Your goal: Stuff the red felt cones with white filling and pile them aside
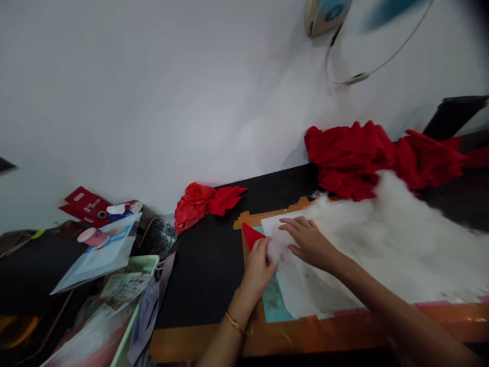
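Pinching a small red piece (252,236) between thumb and fingers, the left hand (259,267) works over the middle of the desk (206,280), a gold bracelet (234,322) on its wrist. The piece tapers to a point directed up and away from the person. A white tuft (277,245) lies right beside that hand's thumb and the piece; whether any of it is inside the piece cannot be told. The right hand (305,239) is over the tuft's far side, palm down, fingers extended and slightly spread, gripping nothing visible; whether its fingertips touch the fluff is unclear.

Under the hands are a white sheet (294,298) and a teal mat (272,300), with brown tape (282,336) along the desk's front edge. A big heap of stuffing (405,244) covers the sheet's right part and spreads toward the desk's right end. Behind it, a red cloth pile (351,160) sits at the back edge against the wall, near a black container (456,116). Farther left along that back edge lie a red bag (194,206) and red scraps (226,200), touching. Beyond the desk's left edge stands a green basket (147,262) with papers in it, a pink jar (93,238) and a red box (86,205) near it.
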The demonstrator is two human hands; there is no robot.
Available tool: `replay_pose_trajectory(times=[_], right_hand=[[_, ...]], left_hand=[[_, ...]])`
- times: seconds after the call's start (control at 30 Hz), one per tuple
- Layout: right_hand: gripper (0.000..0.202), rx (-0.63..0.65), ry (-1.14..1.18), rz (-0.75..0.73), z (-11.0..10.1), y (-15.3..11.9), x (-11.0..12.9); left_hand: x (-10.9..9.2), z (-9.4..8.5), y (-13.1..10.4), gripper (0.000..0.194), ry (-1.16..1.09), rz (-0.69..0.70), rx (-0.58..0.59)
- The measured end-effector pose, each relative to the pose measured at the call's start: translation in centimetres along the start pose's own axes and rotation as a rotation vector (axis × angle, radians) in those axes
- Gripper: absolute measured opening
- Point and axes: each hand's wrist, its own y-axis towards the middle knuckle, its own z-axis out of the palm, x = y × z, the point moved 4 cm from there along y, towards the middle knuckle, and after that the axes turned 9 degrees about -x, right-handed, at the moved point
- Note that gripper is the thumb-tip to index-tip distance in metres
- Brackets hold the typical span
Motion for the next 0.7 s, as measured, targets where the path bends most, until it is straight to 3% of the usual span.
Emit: replay_pose_trajectory(times=[0.1,0.2,0.3,0.47,0.6,0.7], right_hand=[[0.039,0.114,-0.177,-0.077,0.9,-0.7,-1.2],[0.026,0.135,-0.221,-0.057,1.7,-1.1,-2.1],[0.019,0.087,-0.284,0.015,0.9,-1.3,-3.8],[0.018,0.052,-0.333,0.072,-0.7,-1.3,-6.2],[0.019,0.014,-0.364,0.075,-1.0,-1.4,-4.8],[0.034,-0.095,-0.315,0.016,-1.7,-1.9,-2.1]], left_hand=[[-0.6,1.8,0.8,0.058,0.027,-0.017,0.049],[-0.9,2.5,1.5,0.031,0.038,-0.045,0.054],[-0.3,1.6,1.7,0.018,0.027,-0.078,0.002],[1.4,0.4,1.2,0.022,-0.035,-0.176,-0.054],[0.6,1.6,0.8,0.047,-0.089,-0.168,0.009],[-0.8,1.6,0.4,0.040,-0.050,-0.097,0.017]])
